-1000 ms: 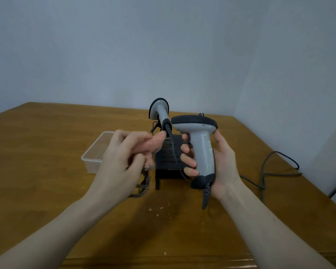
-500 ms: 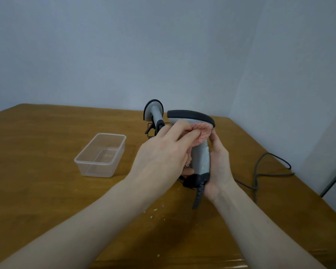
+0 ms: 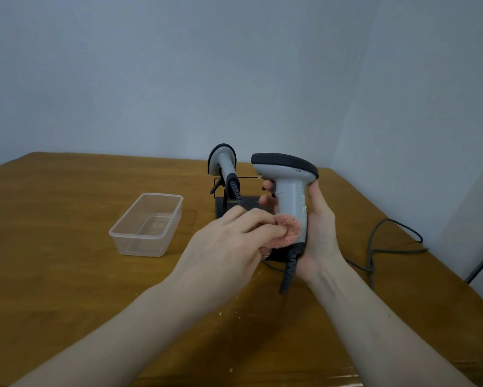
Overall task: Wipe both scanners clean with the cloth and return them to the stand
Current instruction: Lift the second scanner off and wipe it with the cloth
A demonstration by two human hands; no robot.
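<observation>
Scanner (image 3: 289, 191): upright above counter (image 3: 67, 275), gripped by right hand (image 3: 317, 233). Cloth (image 3: 286, 231): pinched in left hand (image 3: 229, 247), now down from head to lower handle; wiping under way. Second scanner (image 3: 223, 166): in stand (image 3: 226, 203), unwiped.

No readable text from my seat, no label or brand legible on the held scanner (image 3: 289, 188), none on the clear tub (image 3: 146, 224).

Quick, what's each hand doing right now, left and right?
Left hand: fingers pinch the pink fluffy cloth against the scanner's handle.
Right hand: fingers wrapped round the handle of the grey-and-black corded barcode scanner, held upright.
</observation>
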